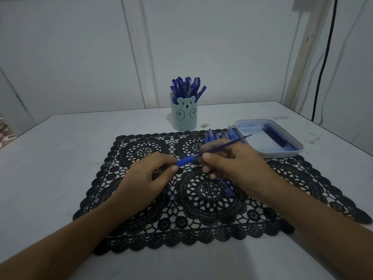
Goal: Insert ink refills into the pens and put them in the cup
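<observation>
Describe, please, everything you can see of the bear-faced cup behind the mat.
The cup is a pale blue cylinder, seemingly plastic, with a cut-out bear head rising over its front rim and a drawn face and two round paws below. It stands upright on the table, just beyond the far edge of the black lace mat, crowded with blue pens leaning outward. Nothing else visibly touches it.

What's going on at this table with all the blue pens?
A person is assembling a pen. The left hand pinches the blue pen body while the right hand holds the thin ink refill that meets it. The bear cup behind stands full of pens; more pens lie beside the tray.
</observation>
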The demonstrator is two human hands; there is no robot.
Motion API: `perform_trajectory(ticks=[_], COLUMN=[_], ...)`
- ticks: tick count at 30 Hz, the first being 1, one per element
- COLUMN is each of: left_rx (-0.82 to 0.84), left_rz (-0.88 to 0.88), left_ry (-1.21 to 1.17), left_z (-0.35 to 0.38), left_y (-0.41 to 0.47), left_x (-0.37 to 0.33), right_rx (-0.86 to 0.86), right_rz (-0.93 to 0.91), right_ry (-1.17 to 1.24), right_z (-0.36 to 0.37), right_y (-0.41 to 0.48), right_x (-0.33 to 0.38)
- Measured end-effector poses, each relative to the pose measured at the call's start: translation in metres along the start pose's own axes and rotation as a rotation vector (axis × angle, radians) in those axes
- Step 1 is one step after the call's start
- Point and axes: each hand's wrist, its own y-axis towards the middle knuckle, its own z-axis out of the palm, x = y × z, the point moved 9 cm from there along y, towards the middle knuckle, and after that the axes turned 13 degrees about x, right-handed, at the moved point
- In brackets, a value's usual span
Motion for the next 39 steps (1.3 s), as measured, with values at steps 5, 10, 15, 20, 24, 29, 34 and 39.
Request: perform_trajectory(ticks=[5, 10, 15, 20, 24, 29, 34, 39], left_rx=[-0.001, 0.004, 0.007, 0.003, 0.01, 0.01, 0.01, 0.012], left_rz=[-0.053, -0.062, -0.053, -0.05, -0.054, -0.054, -0.044, -0.028], left_ry=[-0.053, -0.041, -0.021, -0.008, -0.01, -0.008, 0.005, 0.029], left_z=[-0.002, -0.002, -0.002, -0.002, -0.001, -0.001, 0.0, 0.001], left_y=[-0.001, 0.0, 0.0, -0.001, -0.001, -0.001, 0.0, 0.0], left_x=[0.005, 0.003, 0.0, 0.001, 0.001, 0.001, 0.001, 0.003], right_rx=[-0.105, -0.275, -0.173, 0.049, 0.148, -0.073, -0.301, -0.251], right_rz=[-0.029, -0.144, -0.025, 0.01, -0.028, -0.098, -0.192, -0.217], right_ry=[0.215, 0.194, -0.505, -1.08, -1.276, -0.897, -0.592, -0.601], right_z=[-0.01, -0.024, -0.014, 0.015, 0.031, 0.008, -0.017, -0.008], right_y=[-0.004, -0.015, -0.009, -0.007, -0.006, -0.008, -0.015, -0.014], right_x=[0.005, 0.015, 0.016, 0.012, 0.002, 0.021, 0.031, 0.03])
